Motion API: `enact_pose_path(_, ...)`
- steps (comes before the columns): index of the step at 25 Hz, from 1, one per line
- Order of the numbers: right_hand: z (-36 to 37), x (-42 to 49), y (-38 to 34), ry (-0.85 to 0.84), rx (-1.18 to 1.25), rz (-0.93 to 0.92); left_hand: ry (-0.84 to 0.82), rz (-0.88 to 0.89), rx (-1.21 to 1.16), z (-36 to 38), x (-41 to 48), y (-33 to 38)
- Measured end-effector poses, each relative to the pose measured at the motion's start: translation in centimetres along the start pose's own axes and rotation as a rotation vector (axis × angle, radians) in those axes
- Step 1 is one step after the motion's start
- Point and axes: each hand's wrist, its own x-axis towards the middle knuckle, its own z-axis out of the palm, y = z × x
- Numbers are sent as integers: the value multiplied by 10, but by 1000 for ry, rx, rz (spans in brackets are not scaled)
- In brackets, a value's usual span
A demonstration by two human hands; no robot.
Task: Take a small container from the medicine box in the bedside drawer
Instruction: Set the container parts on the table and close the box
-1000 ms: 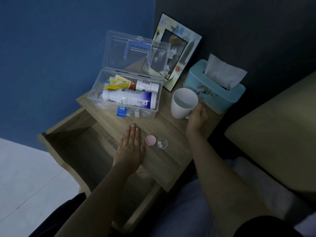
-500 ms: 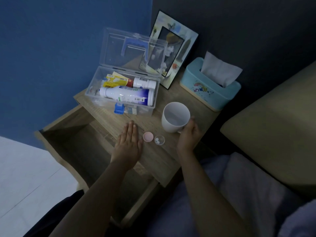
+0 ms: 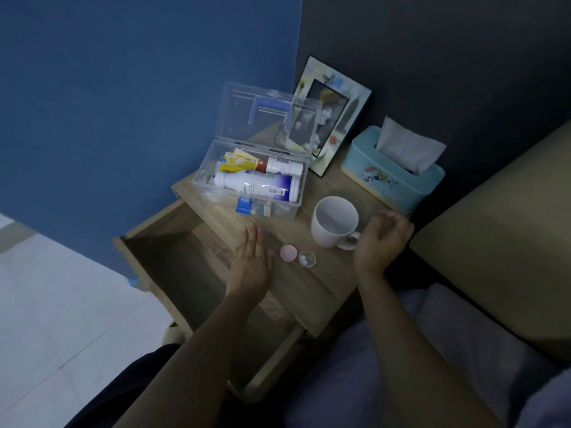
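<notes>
The clear medicine box [image 3: 204, 171] stands open on the wooden bedside table [image 3: 312, 282], with white bottles and a yellow pack inside. In front of it lie a small clear container [image 3: 307, 258] holding two white pills and its pink lid [image 3: 288, 253]. My left hand [image 3: 251, 264] rests flat on the table, just left of the lid, holding nothing. A white mug [image 3: 333, 222] stands to the right of the container. My right hand [image 3: 381, 240] hovers beside the mug's handle, fingers loosely curled and blurred, off the mug.
The drawer [image 3: 173, 273] below the table top is pulled out and looks empty. A picture frame [image 3: 332, 131] leans on the dark wall behind the box. A teal tissue box [image 3: 392, 177] sits at the back right. A bed edge lies at the right.
My right hand carried the mug from beside the tissue box toward the front of the table, set it down and let go. My left hand stayed flat on the table.
</notes>
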Motion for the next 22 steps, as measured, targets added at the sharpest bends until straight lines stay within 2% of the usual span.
enact_pose_path(3,22,11,-34,-85,-71,-294,164,-15,-62,-22,-3,-4)
enact_pose_path(5,51,17,-57,-200,-75,-387,282,-35,-69,-49,9,-12)
enact_pose_path(7,85,26,-72,-377,-116,-334,351,-50,-89,-79,29,-23)
enact_pose_path(10,134,45,-71,-618,-341,-209,321,-100,-183,-112,64,-37)
enact_pose_path(16,184,69,-52,-729,-547,67,177,-346,-366,-119,112,-64)
enact_pose_path(19,194,73,-43,-728,-547,83,82,-352,-440,-111,118,-68)
enact_pose_path(22,197,72,-33,-685,-461,96,133,-333,-499,-110,120,-71)
